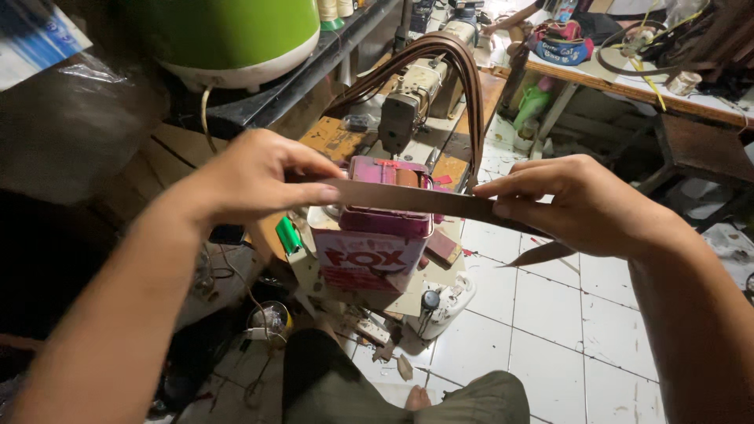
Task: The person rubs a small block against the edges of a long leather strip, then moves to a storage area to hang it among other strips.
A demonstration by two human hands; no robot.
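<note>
Both my hands hold one brown leather strap (408,198) stretched level in front of me. My left hand (251,177) pinches its left end between thumb and fingers. My right hand (581,204) grips it further right, and the pointed tail of the strap sticks out below that hand. Just under the strap stands a pink and white tin (377,243) with an open top. Behind it sits a cream sewing machine (416,98) with several long brown straps (459,71) draped over it.
A green and white round appliance (236,35) rests on a dark shelf at upper left. A cluttered workbench (628,78) stands at the back right. White floor tiles (550,314) lie below, with my knee (471,400) at the bottom and scraps near it.
</note>
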